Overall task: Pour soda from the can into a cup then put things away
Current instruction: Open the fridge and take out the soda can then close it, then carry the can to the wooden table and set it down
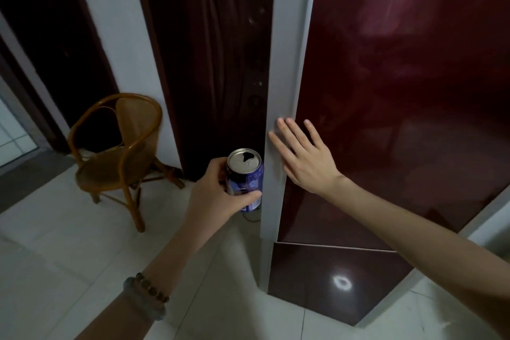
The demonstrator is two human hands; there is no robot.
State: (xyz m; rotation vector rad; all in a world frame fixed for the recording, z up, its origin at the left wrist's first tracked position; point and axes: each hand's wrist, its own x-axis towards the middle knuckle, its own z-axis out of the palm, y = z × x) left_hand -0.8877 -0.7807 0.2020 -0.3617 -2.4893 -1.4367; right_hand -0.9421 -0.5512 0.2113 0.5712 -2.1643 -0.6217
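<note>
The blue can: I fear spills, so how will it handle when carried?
The can is open, so tilting likely spills what remains. Its thin metal wall probably dents if squeezed. The left hand wraps it, so slipping seems unlikely.

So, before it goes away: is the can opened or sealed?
Opened: the can in the left hand shows a dark hole in its top.

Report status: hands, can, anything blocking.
Left hand grips open can, upright. Right hand flat on grey edge of red door. Wicker chair off left, not blocking.
</note>
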